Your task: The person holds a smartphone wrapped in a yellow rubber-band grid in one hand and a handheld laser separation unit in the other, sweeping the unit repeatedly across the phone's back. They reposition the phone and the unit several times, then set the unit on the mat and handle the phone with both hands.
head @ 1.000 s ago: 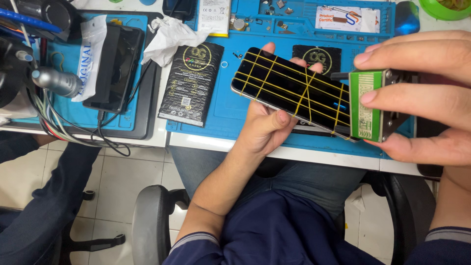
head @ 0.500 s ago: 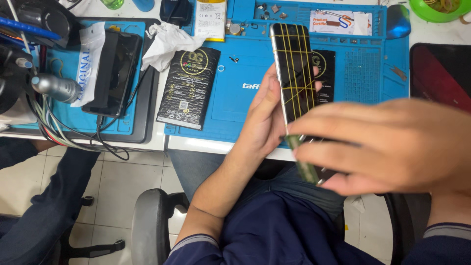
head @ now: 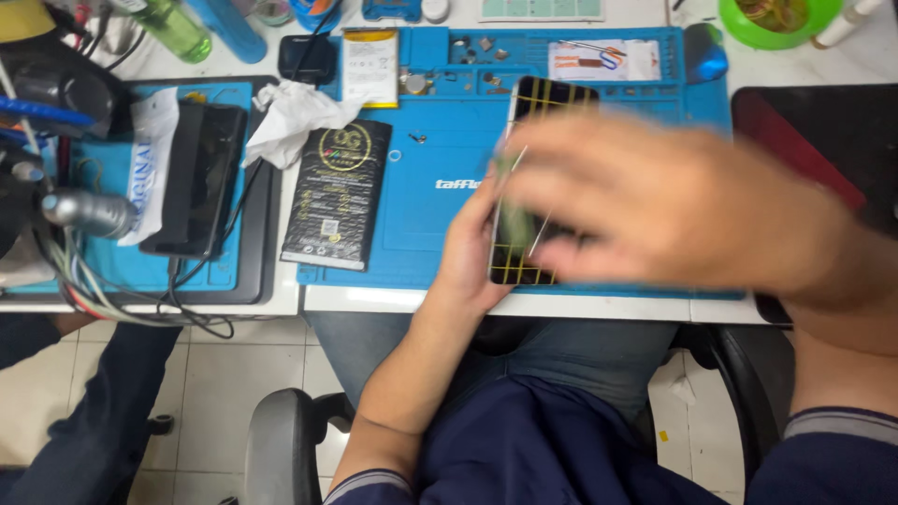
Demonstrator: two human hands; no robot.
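Left hand (head: 472,257) has its grip closed round the lower edge of a smartphone (head: 533,187) with yellow rubber bands crossed over its dark screen, holding it upright-ish just above the near edge of the blue repair mat (head: 412,215); right hand (head: 673,210) is motion-blurred, fingers spread over the phone's right side and lower half, touching or just about it; cannot tell whether its grip is closed on anything; a thin pale strip shows near the phone's left edge, too blurred to name; judging progress: bands are already on the phone, so clamping looks done and the handset is not yet set down on the mat; left of the mat's centre lies a black flat package with a gold round emblem (head: 339,192), touching the mat's left edge; a crumpled white tissue (head: 295,117) just beyond it; a white phone battery (head: 370,65) at the mat's far left corner; small screws and parts in the mat's far trays (head: 468,56); a green bowl (head: 776,19) beyond the mat's far right corner; a dark red pad (head: 823,140) right of the mat; left of the mat, a second dark phone (head: 196,178) on another blue mat, cables hanging off the white tabletop (head: 599,307); tiled floor and office chair below.
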